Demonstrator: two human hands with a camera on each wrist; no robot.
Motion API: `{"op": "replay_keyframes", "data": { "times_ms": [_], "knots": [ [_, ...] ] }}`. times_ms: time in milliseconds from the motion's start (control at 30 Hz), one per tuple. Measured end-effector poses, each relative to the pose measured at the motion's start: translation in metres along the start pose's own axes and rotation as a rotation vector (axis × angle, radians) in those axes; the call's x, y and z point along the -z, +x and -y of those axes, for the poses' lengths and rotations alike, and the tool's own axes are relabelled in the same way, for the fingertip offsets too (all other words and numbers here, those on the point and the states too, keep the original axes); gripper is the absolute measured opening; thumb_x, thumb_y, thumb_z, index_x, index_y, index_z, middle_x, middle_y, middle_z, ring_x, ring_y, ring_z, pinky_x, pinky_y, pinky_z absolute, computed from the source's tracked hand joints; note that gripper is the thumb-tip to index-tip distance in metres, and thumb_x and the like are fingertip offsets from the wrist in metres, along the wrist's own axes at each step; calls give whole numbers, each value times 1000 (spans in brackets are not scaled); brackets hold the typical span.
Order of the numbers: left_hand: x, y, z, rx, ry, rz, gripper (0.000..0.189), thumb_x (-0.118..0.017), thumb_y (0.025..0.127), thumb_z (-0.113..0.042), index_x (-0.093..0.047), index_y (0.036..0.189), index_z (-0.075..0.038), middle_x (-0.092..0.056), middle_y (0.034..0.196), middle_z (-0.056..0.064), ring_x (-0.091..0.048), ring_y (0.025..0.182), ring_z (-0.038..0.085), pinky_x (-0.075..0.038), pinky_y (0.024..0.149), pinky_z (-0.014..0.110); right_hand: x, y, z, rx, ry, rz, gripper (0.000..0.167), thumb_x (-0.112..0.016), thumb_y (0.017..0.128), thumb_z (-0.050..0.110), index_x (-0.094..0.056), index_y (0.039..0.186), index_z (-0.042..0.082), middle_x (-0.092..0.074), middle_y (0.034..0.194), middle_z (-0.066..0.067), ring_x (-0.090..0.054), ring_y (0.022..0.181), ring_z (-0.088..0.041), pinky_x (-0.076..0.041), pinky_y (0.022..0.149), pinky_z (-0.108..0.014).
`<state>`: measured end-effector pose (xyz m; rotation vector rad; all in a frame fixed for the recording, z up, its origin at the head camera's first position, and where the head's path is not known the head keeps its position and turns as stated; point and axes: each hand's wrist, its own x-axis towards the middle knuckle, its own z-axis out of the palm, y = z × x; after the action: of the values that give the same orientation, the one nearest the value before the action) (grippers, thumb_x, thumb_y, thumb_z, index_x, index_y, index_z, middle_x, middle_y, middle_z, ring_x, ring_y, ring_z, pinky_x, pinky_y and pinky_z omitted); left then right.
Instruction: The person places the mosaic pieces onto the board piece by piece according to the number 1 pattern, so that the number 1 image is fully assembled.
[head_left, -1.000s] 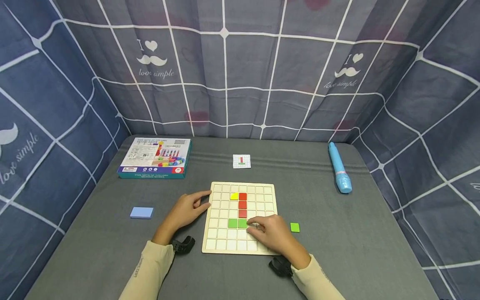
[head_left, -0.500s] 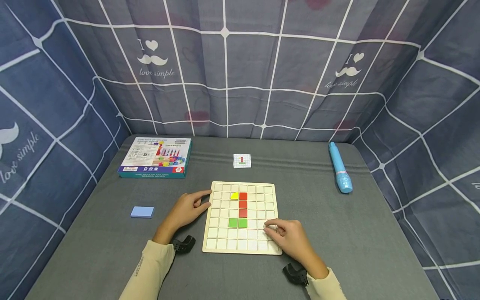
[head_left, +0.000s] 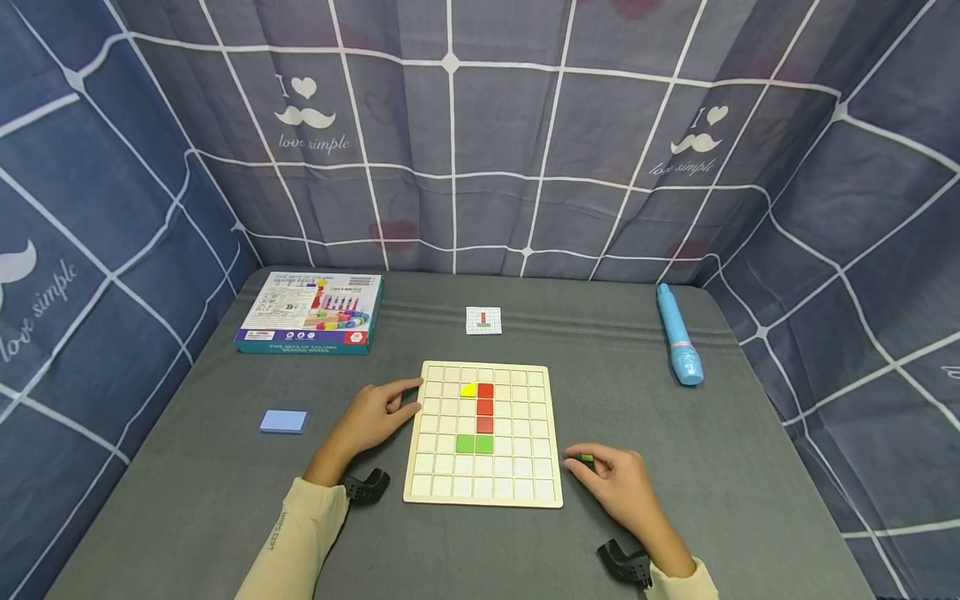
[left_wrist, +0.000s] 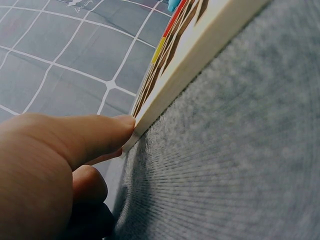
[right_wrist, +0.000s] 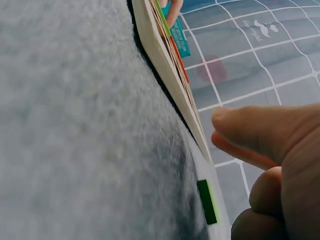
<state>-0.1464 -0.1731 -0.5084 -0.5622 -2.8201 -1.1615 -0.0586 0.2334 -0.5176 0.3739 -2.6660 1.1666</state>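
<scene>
A pale wooden grid board (head_left: 525,467) lies in the middle of the grey table. On it are a column of three red tiles (head_left: 485,407), a yellow tile (head_left: 468,390) with a slanted side beside the top one, and two green tiles (head_left: 475,444) below. My left hand (head_left: 375,418) touches the board's left edge with thumb and forefinger. Right of the board, my right hand (head_left: 611,483) hovers by a loose green tile (right_wrist: 207,202), partly hidden behind the fingers in the head view. In the right wrist view, thumb and forefinger extend above that tile, apart from it.
A small card with a printed grid pattern (head_left: 483,321) lies behind the board. A boxed toy set (head_left: 311,312) stands at back left, with a flat light-blue block (head_left: 283,422) nearer. A light-blue microphone-shaped object (head_left: 680,337) lies at back right. Patterned curtains (head_left: 495,208) enclose the table.
My right hand has left the green tiles on the board and moved right, past the board's edge, to the loose green tile. My left hand has stayed at the left edge.
</scene>
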Motion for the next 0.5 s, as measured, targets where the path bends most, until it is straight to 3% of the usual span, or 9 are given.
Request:
{"op": "replay_keyframes", "data": {
  "times_ms": [300,500],
  "knots": [
    [0,0,0,14,4,5,41,-74,96,-23,-68,134,-8,-35,56,-11,-27,50,1,-25,52,24,12,-8,-10,-42,-86,-141,21,-90,78,15,-81,98,17,-26,57,19,-16,50,6,-20,42,-18],
    [2,1,1,5,6,8,41,-74,96,-24,-68,134,-10,-36,57,-11,-27,50,1,-27,53,25,19,-9,-15,-53,-159,-146,28,-92,76,18,-80,101,16,-27,58,19,-19,50,4,-21,43,-19]
  ]
}}
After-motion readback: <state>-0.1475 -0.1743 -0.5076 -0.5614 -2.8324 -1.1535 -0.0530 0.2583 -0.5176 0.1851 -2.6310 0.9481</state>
